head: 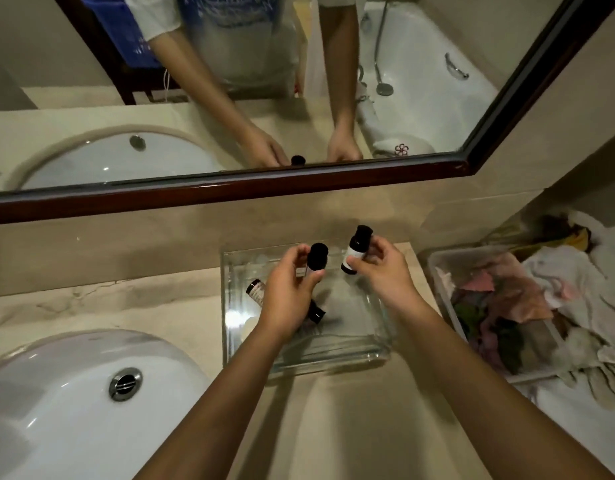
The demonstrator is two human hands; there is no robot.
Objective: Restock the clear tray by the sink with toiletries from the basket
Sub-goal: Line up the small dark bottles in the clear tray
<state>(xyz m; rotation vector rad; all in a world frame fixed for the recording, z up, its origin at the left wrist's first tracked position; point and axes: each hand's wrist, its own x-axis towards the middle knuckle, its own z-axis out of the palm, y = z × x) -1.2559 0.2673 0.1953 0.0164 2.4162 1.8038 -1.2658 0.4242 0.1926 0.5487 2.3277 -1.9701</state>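
1. My left hand [288,292] pinches a black-capped bottle [317,258] upright. My right hand [382,271] grips a second bottle [356,251], tilted. Both hang close together over the clear tray [333,362], so they could knock as I lower them.
2. These look like fingertip grips, and either bottle might slip and drop onto the hard tray floor.
3. 2 bottles already lie in the tray, a left one [255,291] and a hidden one [315,312] under my left hand. Setting down blind there may topple the newcomer.
4. The tray sits on the bench [351,427] between the sink [57,393] and a bin of cloths [444,292]. A shove could slide it towards the basin.
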